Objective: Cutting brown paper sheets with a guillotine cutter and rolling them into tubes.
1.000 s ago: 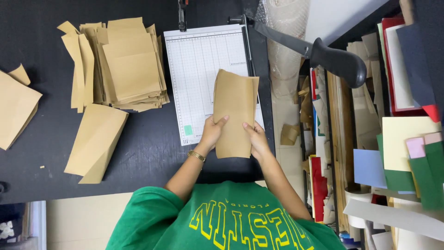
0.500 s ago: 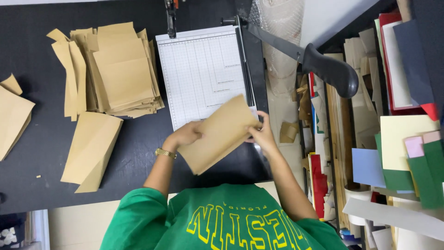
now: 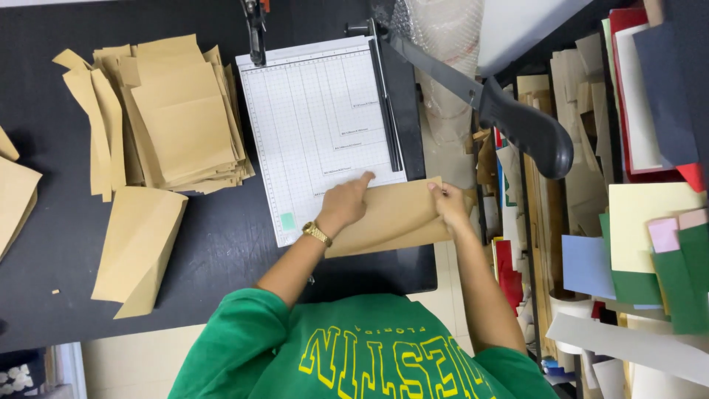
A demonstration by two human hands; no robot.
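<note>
Your left hand (image 3: 346,205) lies flat on a brown paper envelope (image 3: 395,218), fingers spread, pressing it down at the near edge of the white paper cutter (image 3: 317,118). Your right hand (image 3: 448,203) pinches the envelope's right end over the tabletop (image 3: 214,244) edge. Beyond, the cutter's black-handled blade arm (image 3: 517,122) stands raised. Farther left sits a stack of brown envelopes (image 3: 177,118).

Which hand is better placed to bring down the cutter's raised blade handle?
Probably the right hand. It grips the brown paper sheet at the edge nearest the raised black blade handle, which sits on that side. The left hand presses the sheet onto the cutter's gridded board, farther from the handle.
</note>
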